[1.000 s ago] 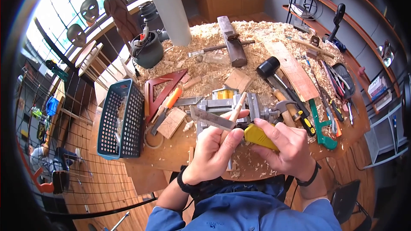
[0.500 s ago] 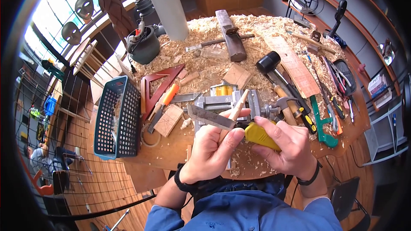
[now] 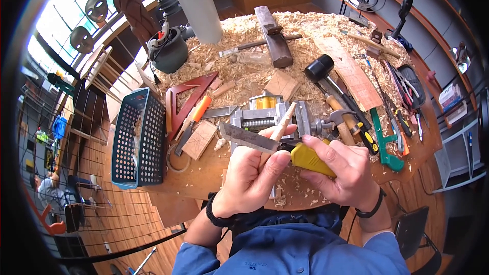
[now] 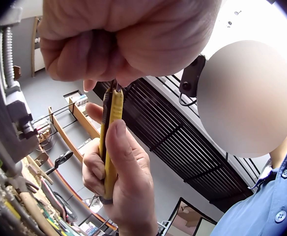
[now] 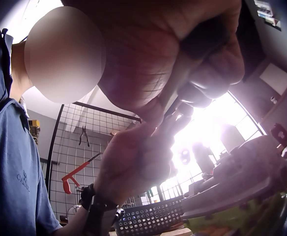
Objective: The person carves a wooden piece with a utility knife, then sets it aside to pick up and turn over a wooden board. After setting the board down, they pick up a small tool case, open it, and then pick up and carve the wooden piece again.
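Observation:
In the head view my left hand (image 3: 249, 175) grips a pale wooden stick (image 3: 283, 122) that tapers to a point and tilts up and away. My right hand (image 3: 341, 173) holds a yellow utility knife (image 3: 308, 160), its index finger stretched along the handle. The knife's wide blade (image 3: 247, 139) lies across the stick, just above the left thumb. The left wrist view shows the yellow handle (image 4: 115, 110) in the right hand's curled fingers, with the left hand (image 4: 129, 44) close over its front end. Behind both hands stands a metal vise (image 3: 254, 122).
A perforated basket (image 3: 137, 142), a red set square (image 3: 191, 99) and an orange-handled knife (image 3: 196, 119) lie to the left. To the right are a black mallet (image 3: 319, 69), a claw hammer (image 3: 344, 122) and a green-handled tool (image 3: 389, 160). Shavings cover the table's back.
The head view has shifted slightly, so the bench things sit a little higher and further left. Both hands keep their hold, with the blade still across the stick.

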The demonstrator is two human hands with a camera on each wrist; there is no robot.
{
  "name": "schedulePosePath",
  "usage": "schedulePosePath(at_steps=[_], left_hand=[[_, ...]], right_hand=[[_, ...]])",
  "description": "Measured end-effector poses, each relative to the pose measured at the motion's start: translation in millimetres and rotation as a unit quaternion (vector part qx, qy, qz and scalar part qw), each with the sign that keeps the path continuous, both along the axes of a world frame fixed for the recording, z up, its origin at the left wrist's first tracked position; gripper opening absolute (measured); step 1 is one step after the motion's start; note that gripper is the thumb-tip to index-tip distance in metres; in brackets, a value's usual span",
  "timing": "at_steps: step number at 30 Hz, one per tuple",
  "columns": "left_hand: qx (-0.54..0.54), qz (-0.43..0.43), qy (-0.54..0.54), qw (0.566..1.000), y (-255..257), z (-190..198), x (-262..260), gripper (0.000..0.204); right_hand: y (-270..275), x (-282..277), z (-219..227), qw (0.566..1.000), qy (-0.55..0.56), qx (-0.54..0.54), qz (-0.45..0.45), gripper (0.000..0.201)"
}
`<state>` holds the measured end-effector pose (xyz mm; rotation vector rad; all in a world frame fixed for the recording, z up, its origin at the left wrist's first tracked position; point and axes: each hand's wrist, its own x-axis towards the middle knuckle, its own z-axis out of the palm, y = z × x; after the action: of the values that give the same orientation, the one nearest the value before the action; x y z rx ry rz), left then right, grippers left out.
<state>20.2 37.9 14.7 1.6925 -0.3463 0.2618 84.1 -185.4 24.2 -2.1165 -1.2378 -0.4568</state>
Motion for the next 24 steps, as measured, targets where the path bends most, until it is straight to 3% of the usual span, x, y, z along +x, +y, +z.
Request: schedulePosePath(at_steps=[4,7,9,13,15,24], left_hand=[[0.011,0.006,-0.049,0.999,-1.3,-4.3,4.6,0.034],[-0.034,0.03,-0.001,0.999,-5.6,-1.3,0.0,0.031],[-0.035,0.048,0.086,0.995,-6.8,2.9,-3.2,0.029],[-0.018,0.031,0.12,0.992,-3.6,2.8,-4.2,0.035],[-0.054,0.01,0.005,0.998,-4.1,-4.0,0.0,0.036],[-0.058,0.036,0.02,0.997,-6.7,-2.5,0.2,0.036]], right_hand=[[0.6,0.1,-1.0,1.0,-0.005,0.003,-0.001,0.065],[1.0,0.6,-2.1,1.0,-0.011,0.0,-0.005,0.065],[1.9,0.6,-2.9,1.0,-0.017,0.012,-0.012,0.065],[1.6,0.4,-2.2,1.0,-0.015,0.012,-0.011,0.065],[1.2,0.4,-1.6,1.0,-0.002,0.008,0.0,0.065],[1.3,0.7,-1.6,1.0,-0.014,0.007,-0.008,0.065]])
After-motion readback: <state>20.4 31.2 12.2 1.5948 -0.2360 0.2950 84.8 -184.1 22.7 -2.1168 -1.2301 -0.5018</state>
